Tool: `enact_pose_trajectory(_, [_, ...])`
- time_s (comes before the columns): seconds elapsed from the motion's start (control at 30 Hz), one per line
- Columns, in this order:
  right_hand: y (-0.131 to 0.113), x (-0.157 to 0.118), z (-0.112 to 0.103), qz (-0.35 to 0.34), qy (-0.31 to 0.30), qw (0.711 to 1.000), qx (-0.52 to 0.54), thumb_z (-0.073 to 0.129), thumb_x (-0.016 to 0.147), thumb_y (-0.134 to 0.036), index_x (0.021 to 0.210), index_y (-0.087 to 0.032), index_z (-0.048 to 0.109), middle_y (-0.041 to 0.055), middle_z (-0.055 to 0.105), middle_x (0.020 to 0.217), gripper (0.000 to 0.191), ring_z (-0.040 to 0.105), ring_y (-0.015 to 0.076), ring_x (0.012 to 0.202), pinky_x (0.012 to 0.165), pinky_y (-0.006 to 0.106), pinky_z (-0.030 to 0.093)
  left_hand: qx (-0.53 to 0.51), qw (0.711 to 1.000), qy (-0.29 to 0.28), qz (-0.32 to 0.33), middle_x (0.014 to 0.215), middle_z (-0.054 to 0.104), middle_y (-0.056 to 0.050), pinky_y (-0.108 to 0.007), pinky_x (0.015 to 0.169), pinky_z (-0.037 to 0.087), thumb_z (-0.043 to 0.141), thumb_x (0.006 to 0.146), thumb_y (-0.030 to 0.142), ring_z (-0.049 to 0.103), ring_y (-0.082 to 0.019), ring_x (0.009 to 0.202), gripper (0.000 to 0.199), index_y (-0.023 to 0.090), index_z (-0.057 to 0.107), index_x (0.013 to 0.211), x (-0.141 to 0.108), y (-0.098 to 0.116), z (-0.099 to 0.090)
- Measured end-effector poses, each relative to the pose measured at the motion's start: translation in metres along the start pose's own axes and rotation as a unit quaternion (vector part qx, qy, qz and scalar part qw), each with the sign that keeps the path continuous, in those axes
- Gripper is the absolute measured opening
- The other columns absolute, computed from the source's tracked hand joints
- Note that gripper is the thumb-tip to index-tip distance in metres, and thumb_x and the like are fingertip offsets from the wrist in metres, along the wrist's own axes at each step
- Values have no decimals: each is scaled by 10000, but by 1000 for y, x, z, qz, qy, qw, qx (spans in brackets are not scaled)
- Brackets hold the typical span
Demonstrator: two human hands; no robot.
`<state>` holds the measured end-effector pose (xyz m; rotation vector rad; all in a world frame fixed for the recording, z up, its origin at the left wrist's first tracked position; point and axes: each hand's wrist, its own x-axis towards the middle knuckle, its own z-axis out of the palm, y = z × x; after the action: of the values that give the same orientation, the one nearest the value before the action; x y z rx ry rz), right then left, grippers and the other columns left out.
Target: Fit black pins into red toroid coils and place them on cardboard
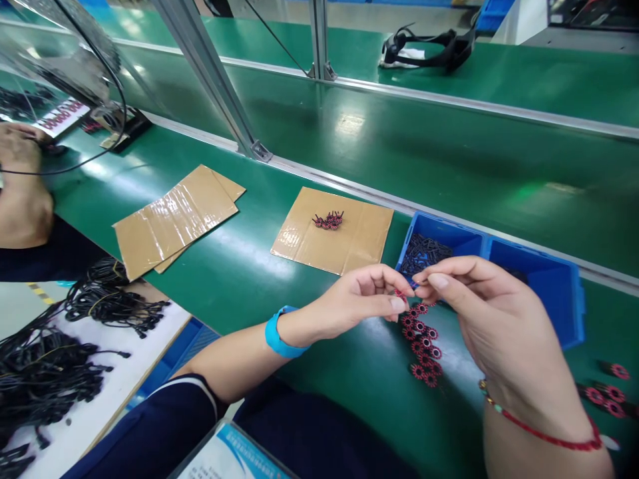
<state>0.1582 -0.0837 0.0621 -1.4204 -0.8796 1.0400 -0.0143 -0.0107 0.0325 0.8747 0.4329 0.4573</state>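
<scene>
My left hand [367,296], with a blue wristband, pinches a small red-wound motor stator [401,294], mostly hidden by the fingers. My right hand [479,299], wearing a red beaded bracelet, meets it fingertip to fingertip. Its thumb and forefinger are closed on something too small to name, beside a bluish speck. Under the hands, a cluster of similar motor stators [423,339] lies on the green table. Behind them, a blue bin [539,293] has two compartments; short black tube-like pieces [424,254] fill the left one.
A cardboard sheet [364,233] carries several stators with upright leads [328,221]. More cardboard [174,219] lies to the left. Loose stators [606,396] sit far right. Bundled black cables [64,352] are at lower left. A co-worker's arm [22,193] and a metal post [214,80] stand beyond.
</scene>
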Motion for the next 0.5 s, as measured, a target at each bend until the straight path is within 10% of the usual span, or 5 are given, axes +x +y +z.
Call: enact_pose_trajectory(0.5, [-1, -2, -3, -1, -16, 999, -44, 803, 839, -372, 871, -238, 757, 22, 753, 813, 146, 707, 139, 726, 640, 232, 584, 10, 1000, -6, -8, 797, 637, -9, -246, 687, 500, 820, 777, 315, 585, -91, 718, 247, 154, 677, 900, 0, 1, 0])
